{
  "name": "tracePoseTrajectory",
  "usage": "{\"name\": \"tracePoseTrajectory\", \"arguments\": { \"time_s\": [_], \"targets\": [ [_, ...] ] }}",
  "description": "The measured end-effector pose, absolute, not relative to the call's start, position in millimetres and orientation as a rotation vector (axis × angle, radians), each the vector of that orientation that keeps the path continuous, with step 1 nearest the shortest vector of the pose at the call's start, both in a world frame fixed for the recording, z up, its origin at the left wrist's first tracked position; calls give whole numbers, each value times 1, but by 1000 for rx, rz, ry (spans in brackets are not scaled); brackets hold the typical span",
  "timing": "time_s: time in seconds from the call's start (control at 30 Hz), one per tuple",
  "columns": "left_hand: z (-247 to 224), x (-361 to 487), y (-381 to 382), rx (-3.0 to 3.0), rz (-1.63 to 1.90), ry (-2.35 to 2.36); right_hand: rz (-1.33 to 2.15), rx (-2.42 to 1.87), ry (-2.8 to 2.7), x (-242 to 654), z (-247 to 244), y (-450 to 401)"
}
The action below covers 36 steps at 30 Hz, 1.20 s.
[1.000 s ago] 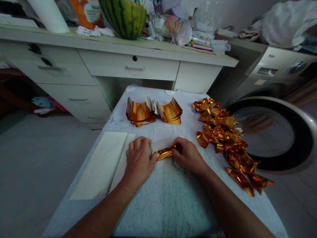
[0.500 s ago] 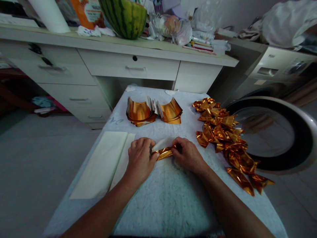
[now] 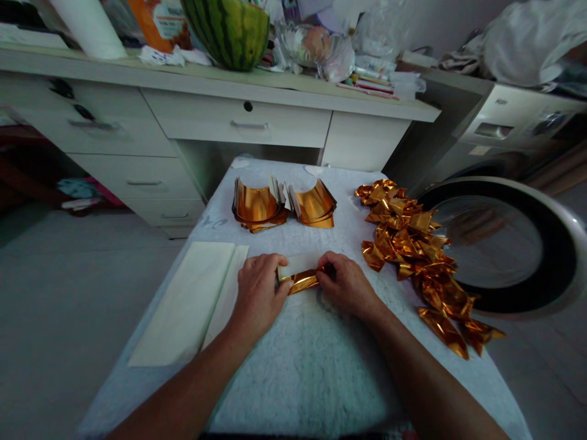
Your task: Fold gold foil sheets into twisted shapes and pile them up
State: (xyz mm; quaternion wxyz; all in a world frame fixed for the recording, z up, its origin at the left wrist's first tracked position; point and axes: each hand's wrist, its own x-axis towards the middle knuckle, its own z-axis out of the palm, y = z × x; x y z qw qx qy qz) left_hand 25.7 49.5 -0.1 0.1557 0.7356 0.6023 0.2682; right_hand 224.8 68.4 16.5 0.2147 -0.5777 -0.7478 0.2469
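Between my two hands lies a sheet of gold foil paper, its white backing showing along the far side and a shiny gold strip folded over the near side. My left hand pinches its left end between thumb and fingers. At the right end, my right hand is closed on the same sheet, with the fingertips partly hidden. Beyond them stand two curved stacks of gold foil paper, a left one and a right one. Folded gold foil pieces lie heaped to the right.
Cream paper sheets lie left of my left hand on the cloth-covered table. Behind it runs a counter with drawers, bearing a cut watermelon. An open washing machine door stands close to the right edge.
The white backing, curled up before, now lies flatter between my hands. Both hands keep their hold, with only slight finger movement. The whole view has shifted a little.
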Motion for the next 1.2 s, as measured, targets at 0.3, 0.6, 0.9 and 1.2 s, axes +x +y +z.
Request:
{"name": "tracePoseTrajectory", "arguments": {
  "time_s": [0.3,0.6,0.9,1.2],
  "targets": [
    [-1,24,52,2180,746,1709,706,-1626,-2053,224,18,67],
    [0,26,52,2081,840,1704,714,-1612,-2060,223,17,68],
    [2,26,51,2162,800,1715,697,-1618,-2066,223,18,68],
    [-1,22,52,2202,787,1701,705,-1629,-2056,224,16,68]
  ]
}}
